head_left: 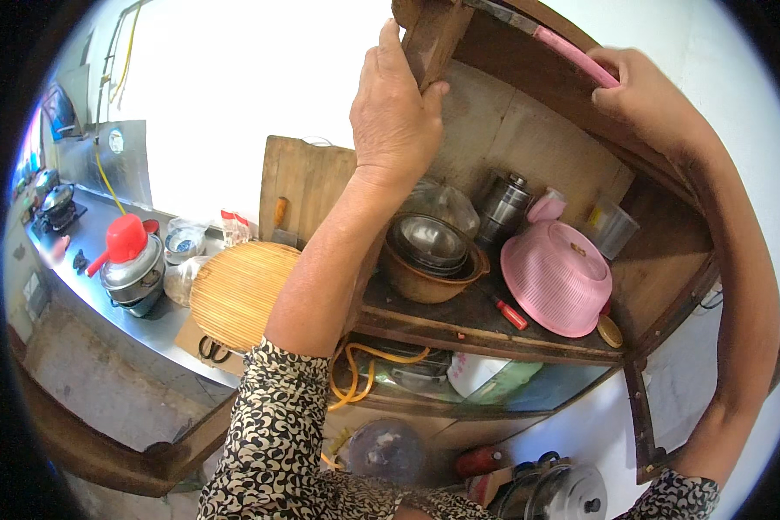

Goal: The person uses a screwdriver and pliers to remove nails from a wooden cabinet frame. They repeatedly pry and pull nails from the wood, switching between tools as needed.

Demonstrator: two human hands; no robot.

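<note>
Up at the top, my left hand [396,117] grips the upper corner post [436,36] of a brown wooden cabinet, its thumb on the inner side. My right hand [641,94] is closed round the pink handle [572,54] of a long thin tool. Its narrow greyish end lies along the cabinet's top front rail [542,16]; what kind of tool it is I cannot make out. On the shelf [459,322] below stand a brown bowl [433,282] with metal bowls in it, an upturned pink colander [556,273], a steel flask [503,208] and a red-handled tool [510,313].
To the left runs a steel counter [87,251] with a lidded pot [134,273], a red ladle [126,238] and a round slatted mat [243,290]. A wooden board [299,186] leans on the wall. Open cabinet doors [676,381] swing out on both sides. Lidded pots [563,494] stand low down.
</note>
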